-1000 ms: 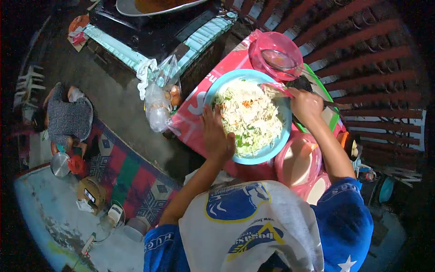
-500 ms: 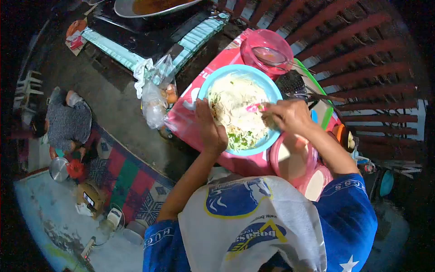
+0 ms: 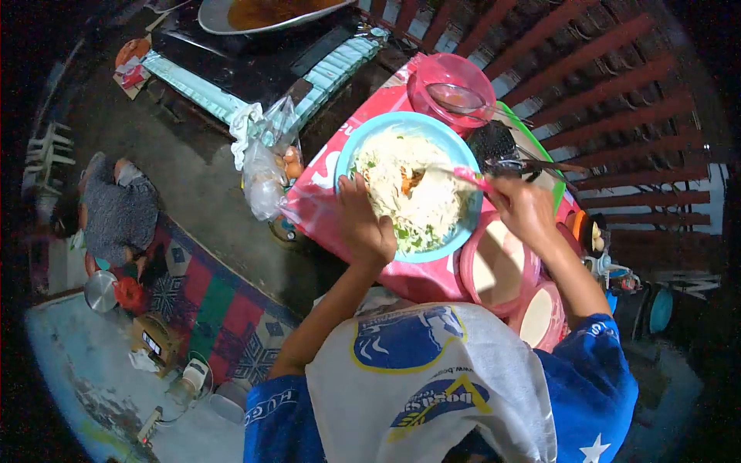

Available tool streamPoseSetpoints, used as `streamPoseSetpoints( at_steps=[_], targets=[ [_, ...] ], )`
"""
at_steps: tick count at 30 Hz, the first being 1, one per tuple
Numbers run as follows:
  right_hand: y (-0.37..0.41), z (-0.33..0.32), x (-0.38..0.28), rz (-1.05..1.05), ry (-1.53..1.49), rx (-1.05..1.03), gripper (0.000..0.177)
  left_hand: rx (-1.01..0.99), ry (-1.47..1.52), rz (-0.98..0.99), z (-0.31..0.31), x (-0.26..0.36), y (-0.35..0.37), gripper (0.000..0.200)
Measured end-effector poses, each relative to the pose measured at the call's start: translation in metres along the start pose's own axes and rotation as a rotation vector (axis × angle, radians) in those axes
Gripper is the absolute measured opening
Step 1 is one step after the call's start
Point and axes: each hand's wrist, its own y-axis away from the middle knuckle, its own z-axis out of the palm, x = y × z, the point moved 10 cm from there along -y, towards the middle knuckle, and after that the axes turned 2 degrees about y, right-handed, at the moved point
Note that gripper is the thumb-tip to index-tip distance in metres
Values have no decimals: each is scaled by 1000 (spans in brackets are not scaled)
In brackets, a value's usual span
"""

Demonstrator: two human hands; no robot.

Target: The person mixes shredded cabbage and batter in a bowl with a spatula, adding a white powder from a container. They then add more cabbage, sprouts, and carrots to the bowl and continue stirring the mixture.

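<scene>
Right hand: fingers closed round the pink handle of a utensil (image 3: 472, 179); hand (image 3: 522, 204) sits over the right rim of the bowl.
Left hand: not gripping; hand (image 3: 364, 222) laid flattish on the left rim, fingers loosely extended, thumb out to the side.
Bowl: light blue bowl (image 3: 464, 231), on the red cover (image 3: 320, 185), between the two hands.
Mix: shredded pale veg with green bits (image 3: 421, 238), creamy white batter (image 3: 436, 202) over much of it, orange patch (image 3: 411, 181) near the middle.
Utensil head: reaches in over the mix, pale; exact shape can't tell.
Far side of bowl: pink basin (image 3: 455, 68), strainer (image 3: 457, 97) resting in it.
Right of basin: green-edged tray (image 3: 512, 116), partly hidden by dark items.
Near right: two pink tubs (image 3: 502, 266) with off-white contents, by the right forearm.
Left: clear bag (image 3: 264, 185), brown eggs (image 3: 293, 163) showing at its side.
Upper left: pan (image 3: 224, 21) with brown liquid, on a black surface (image 3: 231, 65).
Far left: another person (image 3: 120, 208), bent low beside a patterned mat (image 3: 208, 289).
</scene>
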Motion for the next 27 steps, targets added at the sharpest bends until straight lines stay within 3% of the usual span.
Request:
streamPoseSetpoints(
  at_steps=[4,5,9,14,16,22,25,27],
  targets=[
    [-76,67,19,24,163,-108,14,46,21,95,-3,3,3,70],
    [-96,93,26,-4,127,-85,17,56,44,79,-3,1,3,71],
    [-150,163,-17,-182,-191,-441,27,125,177,-64,-20,7,-6,82],
    [-147,168,-47,-299,-439,-601,23,290,431,-44,-4,-25,14,84],
    [-134,135,-57,-475,-336,-415,26,306,469,-24,-5,-26,17,83],
    [-61,50,-74,-816,-69,-167,19,296,457,-39,-13,-12,8,80],
    [-14,25,-75,-790,104,-37,34,294,463,-48,-17,-10,7,79],
    [13,24,-72,-725,184,-66,39,249,300,76,-15,-4,11,77]
  ],
)
